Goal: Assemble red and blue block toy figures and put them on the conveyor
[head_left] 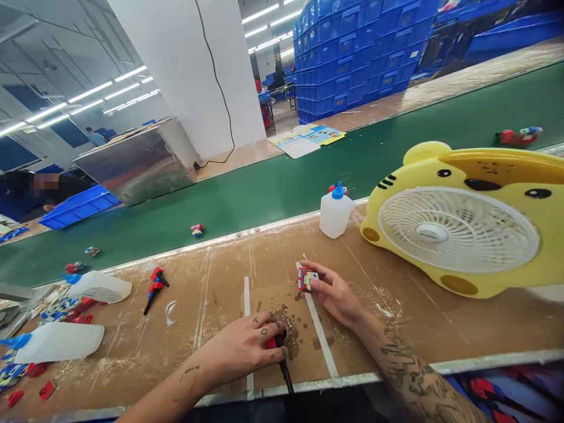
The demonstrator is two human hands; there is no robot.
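Observation:
My left hand presses down on the brown work surface, its fingers closed round a red-and-black part. A black stem comes out below that hand, and most of the part is hidden by the fingers. A little farther off, my right hand pinches a small red, white, blue and yellow toy piece between thumb and fingers, just above the surface. Damp-looking spots surround the left hand's fingertips. To the left lies another red-and-black part with a black stem.
A yellow animal-faced fan stands at right, beside an upright white bottle. Two bottles lie at left near loose red and blue pieces. Behind runs a green conveyor belt carrying small toys. Blue crates are stacked beyond.

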